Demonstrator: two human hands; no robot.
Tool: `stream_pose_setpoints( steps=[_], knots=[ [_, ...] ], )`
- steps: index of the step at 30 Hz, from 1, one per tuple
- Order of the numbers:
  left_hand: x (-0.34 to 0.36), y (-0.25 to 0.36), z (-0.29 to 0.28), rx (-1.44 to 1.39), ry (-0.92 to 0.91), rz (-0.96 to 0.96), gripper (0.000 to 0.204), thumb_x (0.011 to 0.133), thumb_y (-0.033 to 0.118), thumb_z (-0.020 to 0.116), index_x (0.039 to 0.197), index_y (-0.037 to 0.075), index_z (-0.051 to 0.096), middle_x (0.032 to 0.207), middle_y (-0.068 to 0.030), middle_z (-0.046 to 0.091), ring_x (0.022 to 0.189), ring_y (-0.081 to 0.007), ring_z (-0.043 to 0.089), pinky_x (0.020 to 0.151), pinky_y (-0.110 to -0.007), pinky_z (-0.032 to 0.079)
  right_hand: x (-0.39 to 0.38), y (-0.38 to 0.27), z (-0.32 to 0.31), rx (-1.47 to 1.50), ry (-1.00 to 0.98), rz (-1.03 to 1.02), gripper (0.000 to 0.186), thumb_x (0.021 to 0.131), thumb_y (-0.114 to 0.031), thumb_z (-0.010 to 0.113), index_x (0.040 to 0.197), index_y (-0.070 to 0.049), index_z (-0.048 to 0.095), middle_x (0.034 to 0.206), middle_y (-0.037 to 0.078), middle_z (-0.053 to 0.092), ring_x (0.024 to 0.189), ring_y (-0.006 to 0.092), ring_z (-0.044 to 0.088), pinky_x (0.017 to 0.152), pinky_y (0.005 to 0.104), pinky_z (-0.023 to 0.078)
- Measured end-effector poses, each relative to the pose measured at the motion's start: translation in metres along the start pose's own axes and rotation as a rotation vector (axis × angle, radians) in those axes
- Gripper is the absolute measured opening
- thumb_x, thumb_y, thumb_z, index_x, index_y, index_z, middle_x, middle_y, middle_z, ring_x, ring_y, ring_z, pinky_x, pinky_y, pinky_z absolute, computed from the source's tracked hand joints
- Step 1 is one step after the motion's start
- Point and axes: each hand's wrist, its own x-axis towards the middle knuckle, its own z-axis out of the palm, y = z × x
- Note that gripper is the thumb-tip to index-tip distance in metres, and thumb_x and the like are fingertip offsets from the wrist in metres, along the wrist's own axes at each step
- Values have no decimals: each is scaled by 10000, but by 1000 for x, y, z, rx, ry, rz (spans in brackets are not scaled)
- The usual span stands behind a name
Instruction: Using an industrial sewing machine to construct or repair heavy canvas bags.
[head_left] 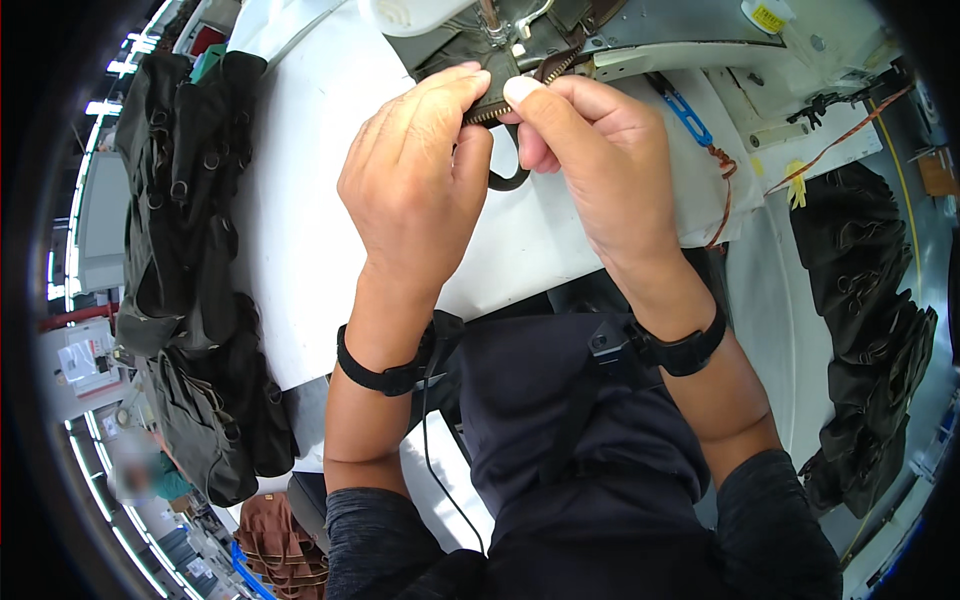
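Note:
A dark olive fabric piece (436, 50) with a brass zipper (558, 70) and a dark loop hanging below lies under a sewing machine's presser foot (495, 35). My left hand (415, 170) is closed on the fabric at the zipper's left part, its fingertips pressed on it. My right hand (600, 170) pinches the zipper edge just right of it, thumb on top and fingers curled beneath. A blue cutting tool (688, 115) on a twisted orange cord rests to the right of that hand.
White worktable (280, 200); piles of dark olive bags with rings (190, 280) at left, more dark pieces (850, 300) at right. Machine bed (660, 35) spans the top. Brown bags (280, 540) sit lower left. A person in green (168, 478) is in the far left background.

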Motion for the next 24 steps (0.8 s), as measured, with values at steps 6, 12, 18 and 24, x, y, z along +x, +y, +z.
stream_pose_setpoints(
  steps=[6, 12, 18, 24],
  knots=[
    [4, 1, -4, 19, -50, -1, 457, 736, -89, 676, 1147, 100, 741, 1123, -35, 757, 952, -214, 708, 839, -339, 541, -1, 2, 5, 59, 42, -21, 264, 967, -180, 697, 776, 2, 690, 637, 4, 644, 590, 29, 526, 550, 216, 405],
    [3, -1, 4, -74, 23, 79, 432, 730, -123, 683, 1106, 74, 763, 1130, -70, 770, 954, -224, 721, 854, -352, 553, -2, 4, 5, 70, 29, -17, 266, 987, -196, 691, 797, -10, 677, 675, -2, 652, 617, 25, 530, 566, 208, 410],
    [2, 0, 0, -148, 30, 29, 420, 747, -133, 678, 1098, 79, 770, 1124, -75, 781, 973, -223, 741, 860, -353, 553, -5, 6, 11, 161, 81, 16, 259, 994, -185, 690, 792, -23, 674, 697, -10, 650, 620, 18, 520, 557, 204, 397],
    [0, -6, 0, -141, -13, 41, 434, 752, -128, 672, 1115, 91, 765, 1132, -67, 780, 977, -216, 739, 875, -359, 548, -6, 12, 8, 104, 71, 4, 212, 1004, -152, 676, 831, -30, 696, 743, 2, 649, 653, 44, 521, 622, 206, 405]
  ],
)
